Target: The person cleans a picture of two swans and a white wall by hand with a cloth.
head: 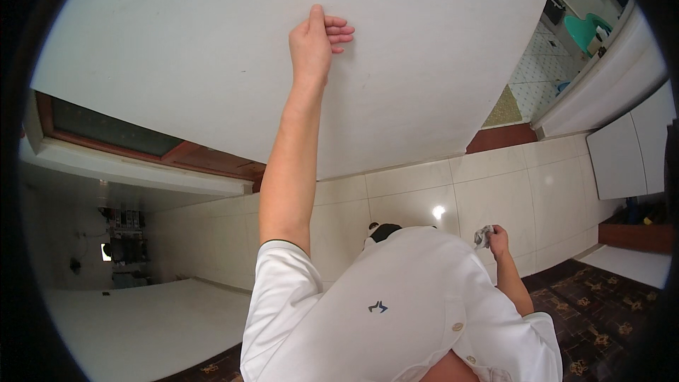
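My left hand (pixel 313 45) is raised in front of a white wall (pixel 212 63), thumb upward and fingers pointing right, slightly apart, with nothing seen in it. A faint shadow lies beside it; whether it touches the wall I cannot tell. Lower down at the right, my right hand (pixel 498 241) grips a crumpled greyish cloth or paper (pixel 483 236), held out beside my white shirt above the tiled floor (pixel 493 196). The palm side of my left hand is hidden.
At upper right, a doorway opens to a tiled room with a green plastic chair or stool (pixel 581 32). Grey cabinet doors (pixel 618 162) stand at the right. A brown patterned surface (pixel 589 302) lies at lower right. A red-brown framed door (pixel 175 151) is at left.
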A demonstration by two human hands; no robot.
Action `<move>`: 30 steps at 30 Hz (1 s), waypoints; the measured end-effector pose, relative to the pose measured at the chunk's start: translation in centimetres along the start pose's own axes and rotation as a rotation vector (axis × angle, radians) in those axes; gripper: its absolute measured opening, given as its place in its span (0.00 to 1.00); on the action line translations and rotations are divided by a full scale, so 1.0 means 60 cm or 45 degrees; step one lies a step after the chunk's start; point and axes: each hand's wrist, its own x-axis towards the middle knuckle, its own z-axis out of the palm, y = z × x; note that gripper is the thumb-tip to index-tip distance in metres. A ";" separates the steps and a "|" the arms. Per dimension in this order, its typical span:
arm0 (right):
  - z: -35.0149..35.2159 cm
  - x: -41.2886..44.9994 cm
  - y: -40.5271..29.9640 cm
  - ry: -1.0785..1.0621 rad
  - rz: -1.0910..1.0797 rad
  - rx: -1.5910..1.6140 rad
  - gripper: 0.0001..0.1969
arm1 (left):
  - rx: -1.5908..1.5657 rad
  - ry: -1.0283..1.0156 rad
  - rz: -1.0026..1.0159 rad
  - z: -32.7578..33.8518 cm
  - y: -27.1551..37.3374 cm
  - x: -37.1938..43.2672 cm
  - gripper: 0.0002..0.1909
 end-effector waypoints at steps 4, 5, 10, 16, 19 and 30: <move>0.000 0.005 -0.003 -0.005 -0.007 -0.025 0.09 | 0.025 -0.008 -0.001 0.000 0.001 0.003 0.27; 0.001 0.006 -0.007 -0.005 -0.016 -0.032 0.09 | 0.026 -0.008 -0.002 0.001 0.001 0.005 0.27; 0.004 0.008 -0.021 -0.010 -0.003 -0.046 0.09 | 0.049 -0.015 -0.021 -0.002 -0.002 0.010 0.27; 0.003 0.019 0.002 -0.019 -0.008 -0.021 0.09 | 0.046 -0.020 0.003 -0.001 -0.006 0.010 0.27; 0.003 0.028 0.007 -0.020 -0.010 -0.022 0.09 | 0.080 -0.023 -0.008 0.000 0.005 0.008 0.27; -0.002 0.045 -0.007 -0.060 -0.030 -0.047 0.10 | 0.045 -0.061 -0.019 -0.001 -0.009 0.025 0.26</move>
